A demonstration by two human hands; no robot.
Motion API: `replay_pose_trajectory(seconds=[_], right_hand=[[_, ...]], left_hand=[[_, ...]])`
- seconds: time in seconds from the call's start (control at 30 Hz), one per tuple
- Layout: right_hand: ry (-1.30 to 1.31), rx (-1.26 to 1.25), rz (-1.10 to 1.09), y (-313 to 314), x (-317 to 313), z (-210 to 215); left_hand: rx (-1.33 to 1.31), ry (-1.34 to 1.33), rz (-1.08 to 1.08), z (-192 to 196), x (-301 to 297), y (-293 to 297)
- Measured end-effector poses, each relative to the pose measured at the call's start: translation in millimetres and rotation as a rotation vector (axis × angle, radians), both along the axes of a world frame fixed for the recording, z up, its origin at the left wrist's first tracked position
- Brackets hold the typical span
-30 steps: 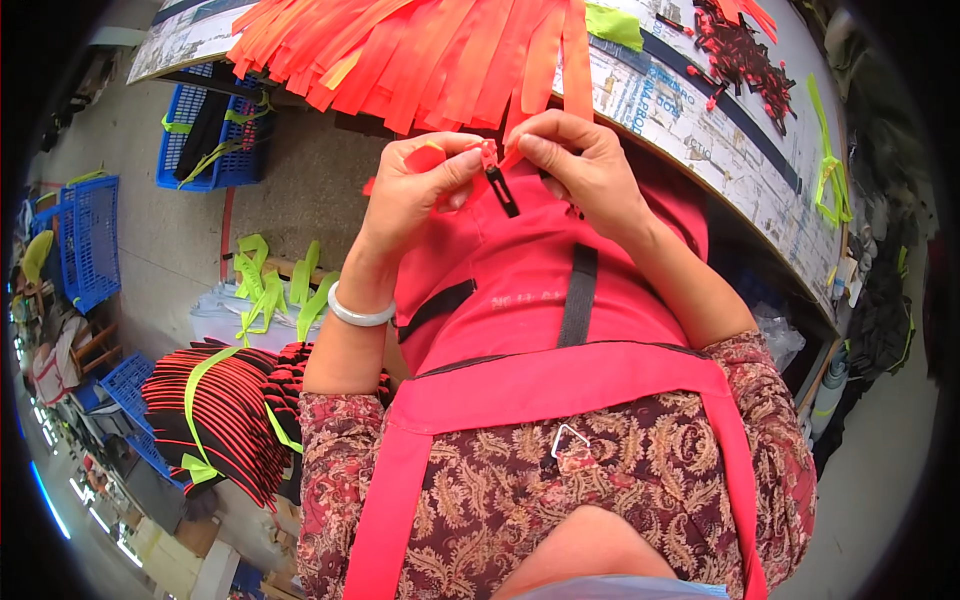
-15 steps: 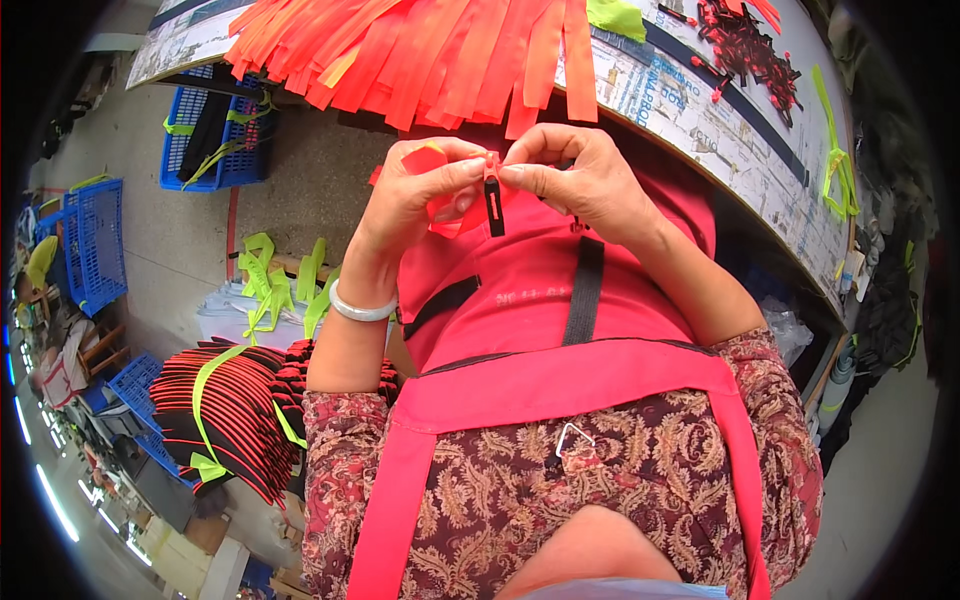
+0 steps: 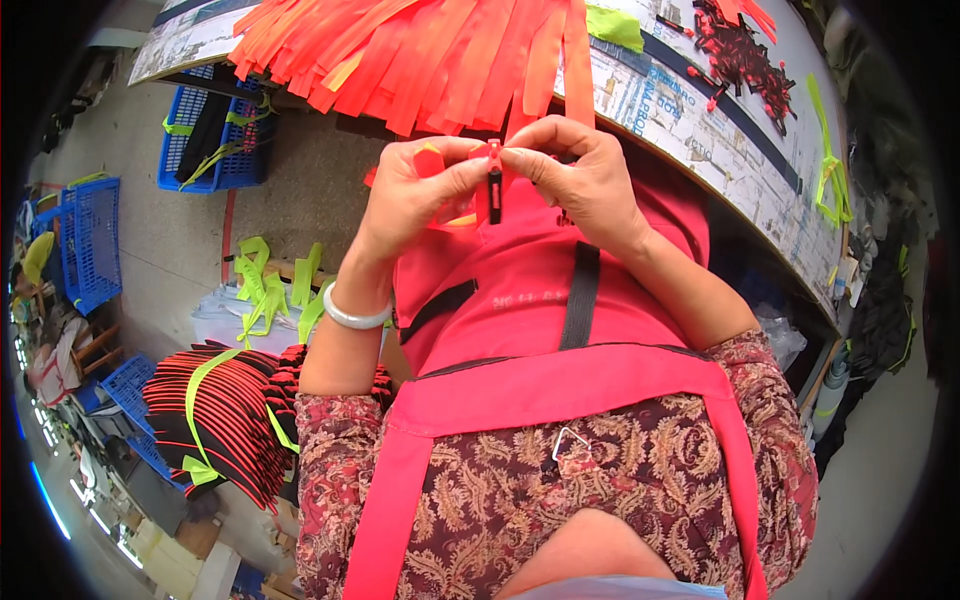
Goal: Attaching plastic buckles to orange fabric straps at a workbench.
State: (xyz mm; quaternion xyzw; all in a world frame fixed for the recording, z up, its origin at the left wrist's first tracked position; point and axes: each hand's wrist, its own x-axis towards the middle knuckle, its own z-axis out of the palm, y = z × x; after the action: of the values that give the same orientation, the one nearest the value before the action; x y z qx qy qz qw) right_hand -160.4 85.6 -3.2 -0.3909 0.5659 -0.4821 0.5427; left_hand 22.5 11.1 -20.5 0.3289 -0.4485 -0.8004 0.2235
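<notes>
In front of my lap, both hands meet at a small black slotted piece with a red end [image 3: 494, 196], which hangs upright between the fingertips. My left hand [image 3: 408, 192] is closed, pinching the red end from the left; a folded orange strip [image 3: 429, 161] is held in its fingers. From the right, the thumb and forefinger of my right hand [image 3: 592, 185] close on the same red end. Small dark red bits show under the right palm, too hidden to name. Just beyond the hands, a thick bundle of orange strips [image 3: 400, 65] overhangs the table edge.
On the worn table [image 3: 640, 105] lie a heap of black pieces with red ends [image 3: 745, 60] and yellow-green ties [image 3: 832, 180]. Blue crates [image 3: 90, 245] stand on the floor at left. Nearer, a tied stack of black, red-edged pieces [image 3: 215, 415] sits beside my left arm.
Both hands stay together at the small piece. It has risen slightly and turned a little, and the right fingers have shifted on its red end.
</notes>
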Motion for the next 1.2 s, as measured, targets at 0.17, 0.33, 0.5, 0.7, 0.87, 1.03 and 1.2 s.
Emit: replay_pose_trajectory(seconds=[0.17,0.33,0.5,0.7,0.87,1.03,1.2], right_hand=[[0.033,-0.258,0.033,1,4,-6],[0.2,-0.422,0.119,2,8,2],[0.402,-0.515,0.127,3,10,3],[0.41,-0.544,0.116,4,12,-1],[0.336,-0.53,0.075,5,14,-5],[0.398,-0.544,0.1,6,11,-5],[0.353,-0.539,0.111,5,15,-3]], left_hand=[[-0.275,0.003,0.12,2,-3,17],[-0.519,-0.029,0.107,5,0,22],[-0.567,-0.036,0.116,3,2,25],[-0.619,-0.049,0.141,-3,1,29],[-0.483,-0.02,0.179,-5,-1,33],[-0.403,-0.105,-0.006,7,3,27],[-0.534,-0.042,0.107,4,2,30]])
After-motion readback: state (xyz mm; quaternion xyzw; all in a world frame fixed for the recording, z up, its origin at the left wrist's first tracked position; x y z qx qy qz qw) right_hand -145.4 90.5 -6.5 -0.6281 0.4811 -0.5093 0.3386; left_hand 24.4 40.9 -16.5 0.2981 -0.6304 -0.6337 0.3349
